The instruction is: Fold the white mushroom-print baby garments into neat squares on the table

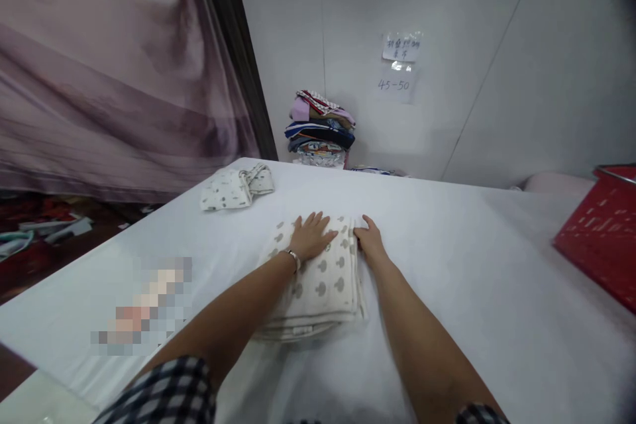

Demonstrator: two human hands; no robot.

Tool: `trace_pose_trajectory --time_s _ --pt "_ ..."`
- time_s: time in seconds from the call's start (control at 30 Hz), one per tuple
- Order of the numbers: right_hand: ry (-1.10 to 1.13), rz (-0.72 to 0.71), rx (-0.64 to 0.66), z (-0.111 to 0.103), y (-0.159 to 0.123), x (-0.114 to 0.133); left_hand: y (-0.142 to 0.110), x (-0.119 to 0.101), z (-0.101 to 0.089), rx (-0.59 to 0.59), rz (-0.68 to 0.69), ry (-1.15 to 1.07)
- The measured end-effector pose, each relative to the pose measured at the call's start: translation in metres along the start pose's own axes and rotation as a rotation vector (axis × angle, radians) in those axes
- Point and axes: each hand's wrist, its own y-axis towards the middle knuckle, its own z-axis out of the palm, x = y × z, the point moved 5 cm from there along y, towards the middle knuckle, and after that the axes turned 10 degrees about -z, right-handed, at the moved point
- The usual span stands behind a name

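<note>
A folded cream cloth with grey cloud prints (325, 285) lies on the white table (472, 278) in front of me. My left hand (311, 236) rests flat on its far end, fingers spread, a bracelet on the wrist. My right hand (368, 238) touches the cloth's far right edge with its fingers curled at the fold; whether they pinch the cloth I cannot make out.
A second folded patterned cloth (236, 187) lies at the table's far left corner. A stack of folded clothes (320, 129) stands against the wall with paper notes (400, 66) above. A red basket (603, 232) sits at the right edge. A purple curtain (114, 66) hangs left.
</note>
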Motion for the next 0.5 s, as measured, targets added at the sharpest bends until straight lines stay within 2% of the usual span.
trace_pose_trajectory --time_s 0.13,0.33,0.5 --pt "-0.018 -0.029 -0.033 -0.001 -0.002 0.007 0.003 0.003 0.017 0.03 -0.014 -0.008" --pt "-0.05 0.081 0.082 -0.001 -0.011 0.012 0.005 0.01 0.02 0.035 -0.009 -0.027" --pt "-0.123 0.117 0.17 -0.002 -0.039 0.022 0.007 0.007 0.02 0.064 -0.019 -0.018"
